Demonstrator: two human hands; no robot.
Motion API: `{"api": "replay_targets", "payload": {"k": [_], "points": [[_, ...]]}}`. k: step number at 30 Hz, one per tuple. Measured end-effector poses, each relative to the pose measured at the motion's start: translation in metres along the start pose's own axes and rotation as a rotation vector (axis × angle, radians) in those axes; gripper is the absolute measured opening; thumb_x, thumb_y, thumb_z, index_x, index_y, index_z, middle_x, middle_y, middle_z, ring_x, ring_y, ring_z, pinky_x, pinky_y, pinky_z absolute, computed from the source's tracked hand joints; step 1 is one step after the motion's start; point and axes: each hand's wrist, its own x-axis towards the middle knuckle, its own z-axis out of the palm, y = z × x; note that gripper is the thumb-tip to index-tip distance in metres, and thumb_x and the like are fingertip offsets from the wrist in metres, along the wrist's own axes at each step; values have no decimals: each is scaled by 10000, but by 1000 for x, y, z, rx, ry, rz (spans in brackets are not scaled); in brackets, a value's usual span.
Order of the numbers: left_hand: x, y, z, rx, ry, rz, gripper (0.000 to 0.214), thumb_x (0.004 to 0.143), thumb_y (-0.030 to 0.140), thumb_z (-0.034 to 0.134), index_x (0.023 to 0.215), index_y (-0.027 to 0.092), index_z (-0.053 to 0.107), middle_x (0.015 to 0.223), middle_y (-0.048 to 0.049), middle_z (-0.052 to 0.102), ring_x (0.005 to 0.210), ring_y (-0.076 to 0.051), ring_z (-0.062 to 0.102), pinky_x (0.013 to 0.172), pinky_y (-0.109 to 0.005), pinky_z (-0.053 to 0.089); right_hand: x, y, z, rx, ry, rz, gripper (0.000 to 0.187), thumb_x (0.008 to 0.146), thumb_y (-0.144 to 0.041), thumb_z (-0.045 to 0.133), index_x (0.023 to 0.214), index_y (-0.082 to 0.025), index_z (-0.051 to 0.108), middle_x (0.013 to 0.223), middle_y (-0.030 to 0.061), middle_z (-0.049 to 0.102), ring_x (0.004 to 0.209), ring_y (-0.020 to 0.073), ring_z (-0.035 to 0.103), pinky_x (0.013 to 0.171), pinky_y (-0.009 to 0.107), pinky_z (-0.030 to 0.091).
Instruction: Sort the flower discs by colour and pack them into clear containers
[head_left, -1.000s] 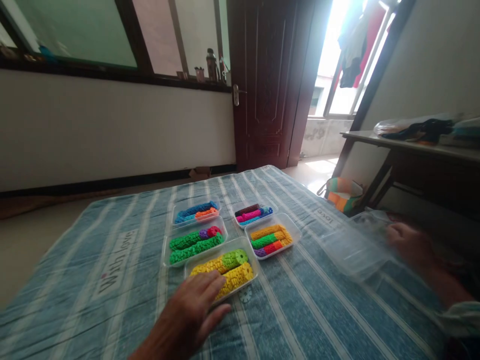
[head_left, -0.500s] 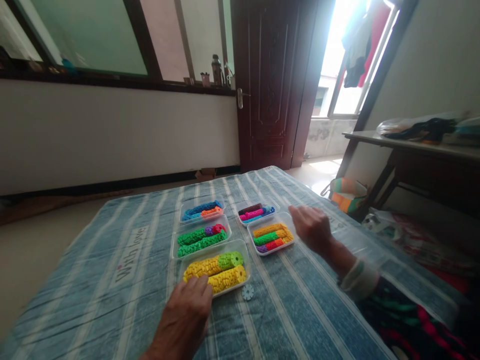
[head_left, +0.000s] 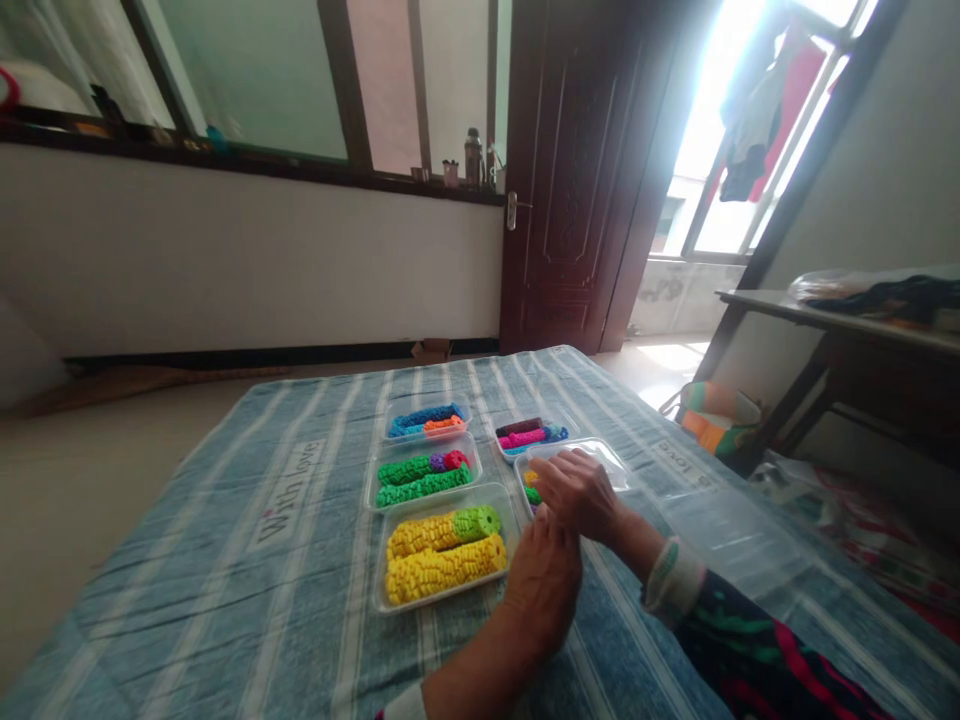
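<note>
My right hand [head_left: 577, 492] is bent over the right front container [head_left: 523, 490], its fingers closed at a clear plastic lid [head_left: 609, 462] that lies partly over the box. Orange and green pieces show at the left of that box; the rest is covered. Just in front of it, my left hand [head_left: 546, 575] has its fingers drawn together, touching or almost touching the right hand; what they pinch is hidden. To the left stands an uncovered container [head_left: 382, 603] with rows of yellow snowflake-shaped discs [head_left: 446, 570], one row ending in light green [head_left: 478, 522].
Behind stand a container of green rows [head_left: 424, 487], one of blue and orange rows [head_left: 427, 420], and one of brown, pink and blue rows [head_left: 525, 433]. Clear plastic sheets or lids [head_left: 739, 530] lie at right on the striped blue cloth [head_left: 300, 590]. A desk [head_left: 825, 312] stands beyond.
My left hand has left the yellow container and moved right. My right hand has come left and down over the right front container. A pale blue disc is now out of sight. The view has turned left.
</note>
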Motion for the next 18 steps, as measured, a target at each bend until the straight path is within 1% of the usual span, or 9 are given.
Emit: {"api": "replay_targets", "payload": {"k": [3, 6, 9, 12, 15, 17, 18], "points": [[-9, 0, 5, 8, -8, 15, 441, 843, -10, 352, 1252, 56, 504, 1071, -193, 642, 975, -269, 621, 837, -443, 539, -3, -4, 4, 60, -21, 5, 148, 911, -237, 491, 885, -177, 624, 611, -6, 570, 592, 149, 498, 610, 303, 336], [-16, 3, 6, 68, 1, 49, 404, 858, 10, 366, 1224, 35, 535, 1063, -209, 649, 1006, -294, 618, 832, -454, 532, -7, -7, 5, 122, -67, 42, 94, 873, -258, 562, 850, -191, 624, 642, 2, 590, 626, 158, 526, 608, 292, 363], [-18, 6, 3, 140, 7, 86, 400, 849, 23, 383, 1210, 11, 554, 1092, -232, 650, 1040, -329, 616, 837, -481, 524, -10, -9, 7, 213, -114, 69, 95, 843, -275, 612, 896, -199, 631, 677, 7, 618, 664, 165, 562, 628, 283, 404], [-21, 9, -5, 204, 36, 67, 404, 856, 37, 386, 1220, 18, 558, 1137, -231, 645, 1098, -340, 596, 877, -512, 503, -12, -12, 6, 294, -116, 98, 188, 846, -352, 621, 948, -195, 634, 715, 18, 649, 692, 167, 597, 656, 279, 439], [-31, 14, -19, 223, 101, 55, 344, 876, 83, 410, 1161, 62, 601, 1181, -211, 636, 1161, -334, 561, 931, -524, 473, -14, -9, -1, 275, -53, 162, 187, 899, -339, 546, 928, -182, 642, 716, 31, 657, 665, 157, 602, 659, 270, 448], [-40, 15, -28, 211, 126, 52, 287, 879, 123, 442, 1092, 90, 633, 1205, -193, 629, 1179, -329, 545, 966, -527, 450, -18, 0, -9, 200, -18, 254, 199, 923, -294, 494, 931, -171, 651, 754, 49, 675, 701, 163, 617, 709, 278, 454], [-45, 15, -33, 196, 133, 47, 263, 877, 133, 457, 1060, 104, 644, 1201, -180, 633, 1169, -318, 550, 981, -521, 441, -21, 7, -13, 143, -19, 327, 210, 924, -282, 482, 954, -165, 654, 805, 67, 689, 754, 176, 630, 749, 291, 455]]}}
